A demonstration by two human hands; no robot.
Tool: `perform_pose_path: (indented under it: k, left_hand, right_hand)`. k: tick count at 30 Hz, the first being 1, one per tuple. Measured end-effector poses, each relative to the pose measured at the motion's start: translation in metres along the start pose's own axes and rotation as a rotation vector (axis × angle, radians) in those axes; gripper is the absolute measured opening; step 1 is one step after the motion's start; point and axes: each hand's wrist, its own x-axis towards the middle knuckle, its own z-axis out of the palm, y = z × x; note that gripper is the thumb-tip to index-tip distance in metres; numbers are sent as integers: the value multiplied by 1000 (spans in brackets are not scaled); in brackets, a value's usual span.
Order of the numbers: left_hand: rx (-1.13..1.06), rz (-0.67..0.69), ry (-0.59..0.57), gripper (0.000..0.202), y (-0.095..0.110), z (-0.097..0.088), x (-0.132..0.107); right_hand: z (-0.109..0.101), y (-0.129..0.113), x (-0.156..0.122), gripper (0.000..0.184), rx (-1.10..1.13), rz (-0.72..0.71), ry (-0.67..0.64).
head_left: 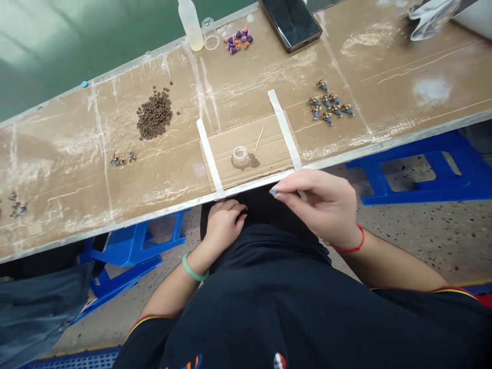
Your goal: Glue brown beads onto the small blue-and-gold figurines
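While the left hand [225, 223] lies low, the right hand [322, 205] pinches a piece [273, 191]

Where the right thumb and forefinger meet, the grip is narrow and closed on the piece, of which only a small blue end shows. It is held just off the near edge of the table [238, 87], by the right-hand strip of tape [285, 128]. The left hand lies at that edge, below the other strip, its fingers curled; a tiny speck shows at the fingertips, and I cannot tell whether it grips anything.

The two strips run along the sides of a card [230, 136]. On it stands a small cup [241, 156], with a dark patch [254, 162] at its foot and a stick [259, 139] just beside. To the right lie blue-and-gold figures [331, 102]; to the left, a heap of brown discs [154, 115]. Toward the far side are a bottle [191, 25], purple bits [238, 40] and a phone [294, 25].
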Motion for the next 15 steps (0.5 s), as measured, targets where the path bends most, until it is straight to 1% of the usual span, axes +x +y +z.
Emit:
perform_pose_path:
  k: [2,5,9,12,15]
  left_hand:
    - [66,-55,-62,20,7,3,14]
    - [96,-67,-75,21,15,3,25]
    - [124,-83,-76,26,19,8,29]
    - [114,-103,-81,26,20,12,33]
    - [65,-123,-77,22,21,12,36]
  right_hand:
    - [3,-2,-7,14,4,0,-13]
    - [4,-5,-10,14,4,-36,0]
    - [2,-8,-8,15,24,-88,-6]
    - [0,-9,-7,15,40,-115,-12]
    - [-2,-10,-7,15,71,-79,-3]
